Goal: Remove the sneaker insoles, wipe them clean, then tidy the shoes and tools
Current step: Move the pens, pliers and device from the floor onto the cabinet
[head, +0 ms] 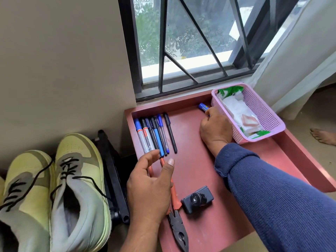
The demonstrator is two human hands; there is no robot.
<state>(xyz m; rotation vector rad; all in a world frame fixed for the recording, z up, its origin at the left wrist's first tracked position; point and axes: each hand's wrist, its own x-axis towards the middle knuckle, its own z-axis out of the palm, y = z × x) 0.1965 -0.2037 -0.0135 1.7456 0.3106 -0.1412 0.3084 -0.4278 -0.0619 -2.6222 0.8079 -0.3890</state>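
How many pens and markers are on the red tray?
8: seven lie in a row at the tray's far left, one blue marker is held by the right hand beside the pink basket. Others may be hidden.

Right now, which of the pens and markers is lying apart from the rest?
The blue-capped marker at the tray's far edge beside the pink basket, held in the right hand. All the others lie side by side in a row at the tray's left.
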